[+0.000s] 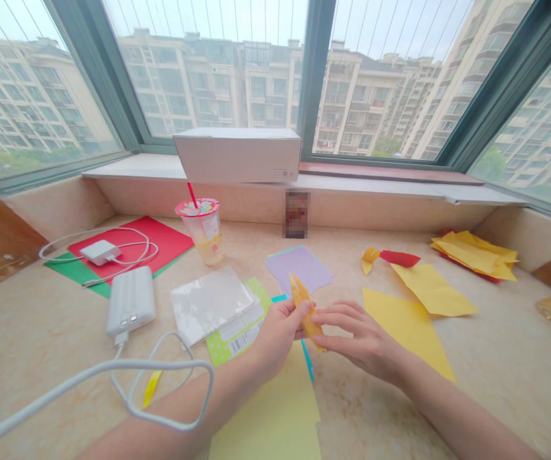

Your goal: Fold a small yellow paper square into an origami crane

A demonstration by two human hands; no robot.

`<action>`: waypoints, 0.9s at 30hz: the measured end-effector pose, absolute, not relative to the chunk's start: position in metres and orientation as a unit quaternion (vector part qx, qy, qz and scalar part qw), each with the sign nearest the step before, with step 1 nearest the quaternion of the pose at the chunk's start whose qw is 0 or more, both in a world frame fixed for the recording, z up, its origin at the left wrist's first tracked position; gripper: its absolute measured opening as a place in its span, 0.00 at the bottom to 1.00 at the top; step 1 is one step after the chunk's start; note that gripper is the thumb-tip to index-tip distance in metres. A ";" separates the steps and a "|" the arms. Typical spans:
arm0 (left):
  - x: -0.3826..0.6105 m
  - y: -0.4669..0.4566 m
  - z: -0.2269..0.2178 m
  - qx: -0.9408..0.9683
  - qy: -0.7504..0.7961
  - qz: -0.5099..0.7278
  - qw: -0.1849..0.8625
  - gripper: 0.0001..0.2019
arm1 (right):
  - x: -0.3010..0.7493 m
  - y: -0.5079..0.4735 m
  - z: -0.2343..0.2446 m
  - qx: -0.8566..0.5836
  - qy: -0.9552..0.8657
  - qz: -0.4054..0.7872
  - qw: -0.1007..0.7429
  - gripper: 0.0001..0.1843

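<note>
A folded orange paper figure (304, 305) with two pointed tips is held above the marble ledge. My left hand (278, 332) is closed round its lower left side, thumb on the paper. My right hand (359, 332) pinches the figure's lower right edge with its fingertips, the other fingers stretched out. Below the hands lies a pale yellow-green sheet (275, 415) over a blue sheet (307, 358). A lilac sheet (299, 268) lies just behind the figure.
Yellow sheets (414, 319) lie to the right, with a yellow and red stack (477, 255) farther back. On the left are a white power bank (130, 299) with cables, a clear packet (211, 301), a plastic cup (203, 230), red and green sheets (160, 239). A white box (237, 153) rests on the sill.
</note>
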State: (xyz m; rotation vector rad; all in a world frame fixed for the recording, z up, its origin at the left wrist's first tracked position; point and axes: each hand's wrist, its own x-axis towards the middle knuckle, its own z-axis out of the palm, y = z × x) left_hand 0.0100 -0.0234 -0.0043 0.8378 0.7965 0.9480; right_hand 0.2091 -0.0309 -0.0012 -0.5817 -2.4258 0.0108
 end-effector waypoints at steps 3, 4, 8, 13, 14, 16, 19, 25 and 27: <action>0.010 -0.024 -0.005 0.398 0.363 0.413 0.735 0.20 | 0.211 -0.031 0.000 -0.219 -0.928 0.013 0.300 0.17; 0.010 -0.024 -0.006 0.400 0.363 0.407 0.737 0.19 | 0.212 -0.032 0.000 -0.219 -0.930 0.010 0.296 0.16; 0.009 -0.024 -0.008 0.385 0.367 0.401 0.746 0.19 | 0.216 -0.036 -0.001 -0.213 -0.934 -0.057 0.281 0.17; 0.010 -0.026 -0.006 0.380 0.350 0.401 0.756 0.19 | 0.216 -0.037 -0.002 -0.211 -0.933 -0.119 0.265 0.19; 0.011 -0.027 -0.005 0.385 0.346 0.399 0.757 0.20 | 0.215 -0.037 -0.002 -0.214 -0.932 -0.117 0.269 0.18; 0.012 -0.028 -0.004 0.390 0.346 0.394 0.757 0.22 | 0.214 -0.035 -0.002 -0.218 -0.930 -0.103 0.277 0.17; 0.012 -0.027 -0.004 0.389 0.355 0.390 0.755 0.22 | 0.216 -0.031 -0.003 -0.208 -0.932 -0.053 0.293 0.15; 0.010 -0.025 -0.009 0.443 0.321 0.368 0.752 0.16 | 0.215 -0.029 -0.002 -0.204 -0.910 0.025 0.360 0.09; 0.010 -0.027 -0.008 0.449 0.322 0.354 0.755 0.17 | 0.210 -0.031 -0.004 -0.224 -0.897 0.042 0.379 0.07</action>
